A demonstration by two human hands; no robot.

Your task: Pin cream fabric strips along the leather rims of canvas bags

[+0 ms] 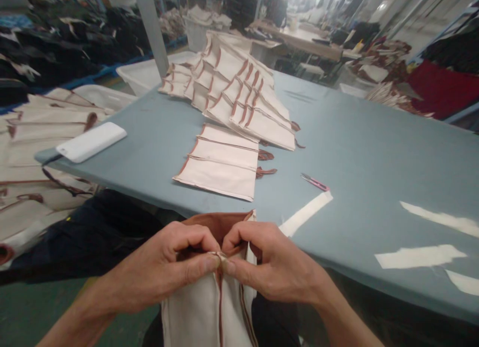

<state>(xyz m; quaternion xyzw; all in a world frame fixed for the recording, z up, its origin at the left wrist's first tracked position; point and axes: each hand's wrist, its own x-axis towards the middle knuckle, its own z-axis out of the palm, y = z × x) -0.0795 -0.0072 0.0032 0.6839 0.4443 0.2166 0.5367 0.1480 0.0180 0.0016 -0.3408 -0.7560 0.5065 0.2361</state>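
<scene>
A cream fabric piece with brown seams [192, 317] hangs over my lap at the near edge of the table. My left hand [172, 264] pinches its upper edge beside the middle seam, thumb in front and fingers curled behind. Close against it, my right hand [265, 259] pinches the same edge just right of the seam. The two thumbs almost touch. Brown material [217, 222] shows behind the hands. What the curled fingertips do inside the fold is hidden.
On the blue table [359, 177] lie a flat cream piece [224, 162], a pile of similar pieces [239, 87], pink-handled snips [316, 182], pale strips [419, 256] and a white device [92, 141]. More cream pieces [48, 157] are heaped at the left.
</scene>
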